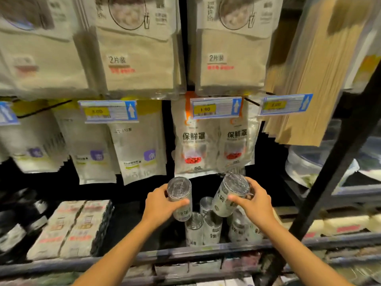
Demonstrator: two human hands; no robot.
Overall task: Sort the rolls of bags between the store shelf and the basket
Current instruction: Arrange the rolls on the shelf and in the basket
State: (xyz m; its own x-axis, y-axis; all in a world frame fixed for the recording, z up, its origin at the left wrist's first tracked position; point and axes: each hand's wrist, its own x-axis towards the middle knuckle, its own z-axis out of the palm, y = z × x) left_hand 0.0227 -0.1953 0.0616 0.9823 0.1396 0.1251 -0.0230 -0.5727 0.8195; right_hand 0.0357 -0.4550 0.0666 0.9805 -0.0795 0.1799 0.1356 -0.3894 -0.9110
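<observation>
My left hand (159, 205) grips a clear-wrapped roll of bags (179, 193), held upright above the shelf. My right hand (254, 201) grips a second roll of bags (229, 195), tilted with its top leaning right. Below and between my hands, several more rolls (208, 228) stand together on the store shelf (185, 251). No basket is in view.
Flat white packs (72, 228) lie on the shelf to the left. Hanging packets (195, 141) and price tags (216, 107) fill the pegs above the rolls. A black upright post (329, 178) slants across on the right, with clear containers (309, 162) behind it.
</observation>
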